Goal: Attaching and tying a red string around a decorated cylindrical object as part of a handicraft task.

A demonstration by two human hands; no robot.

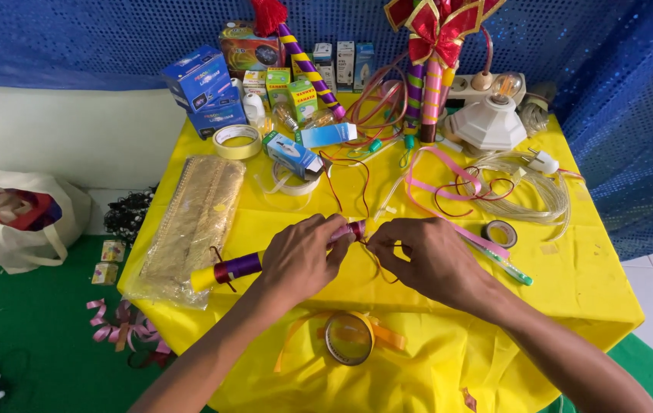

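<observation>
Ribbon-wrapped stick [265, 260] gripped by 2 hands.
Its length runs leftward from the clamping left hand [301, 258]; thin wire [376, 256] is pinched by the right hand [426, 260].

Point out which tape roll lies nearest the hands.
The clear tape roll at the table's front edge, just below both hands, on an orange ribbon. The beige roll sits far back, and the small dark roll lies off right.

The table [586, 291] is covered by a yellow cloth. Lying on it: a gold trim bundle in clear wrap [192, 222] at left, a tape roll [237, 141] beyond it, blue boxes [205, 88] at the rear left, a white lamp base [489, 122] at rear right, a coiled clear cable [529, 191], a small dark tape roll [501, 233], and a yellow ribbon spool [349, 338] at the near edge.
</observation>
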